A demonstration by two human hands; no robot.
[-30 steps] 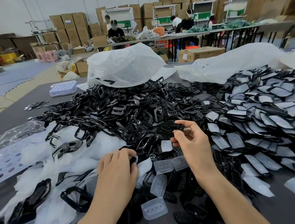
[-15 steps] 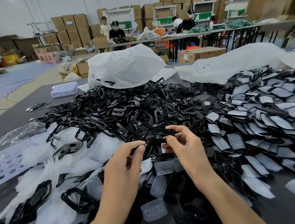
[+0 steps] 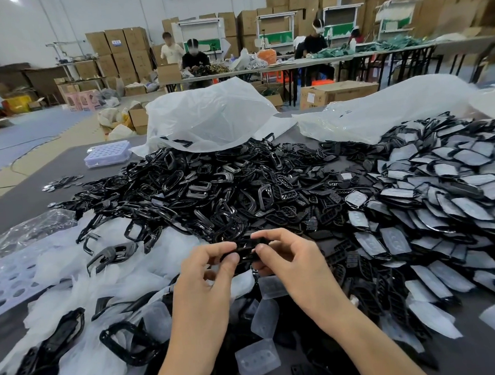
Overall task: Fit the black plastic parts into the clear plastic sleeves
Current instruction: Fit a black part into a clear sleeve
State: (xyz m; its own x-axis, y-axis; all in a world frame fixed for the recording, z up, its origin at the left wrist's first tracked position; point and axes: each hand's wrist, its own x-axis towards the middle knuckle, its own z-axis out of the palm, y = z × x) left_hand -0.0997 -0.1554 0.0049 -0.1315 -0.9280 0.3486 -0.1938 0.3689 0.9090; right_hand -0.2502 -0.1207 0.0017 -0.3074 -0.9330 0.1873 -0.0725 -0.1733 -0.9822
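Your left hand (image 3: 208,268) and right hand (image 3: 290,258) both pinch one black part (image 3: 243,251) over the pile's (image 3: 199,197) near edge; likely still unsleeved; next, reach a clear sleeve (image 3: 257,361) beneath your wrists.

hands (image 3: 247,259) pinching black part (image 3: 244,251), sleeves (image 3: 257,361) below

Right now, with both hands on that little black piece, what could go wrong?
The left hand and right hand only pinch the black part by fingertips; it could slip and vanish into the heap of black parts. The forearms hang over loose clear sleeves, which might get brushed aside.
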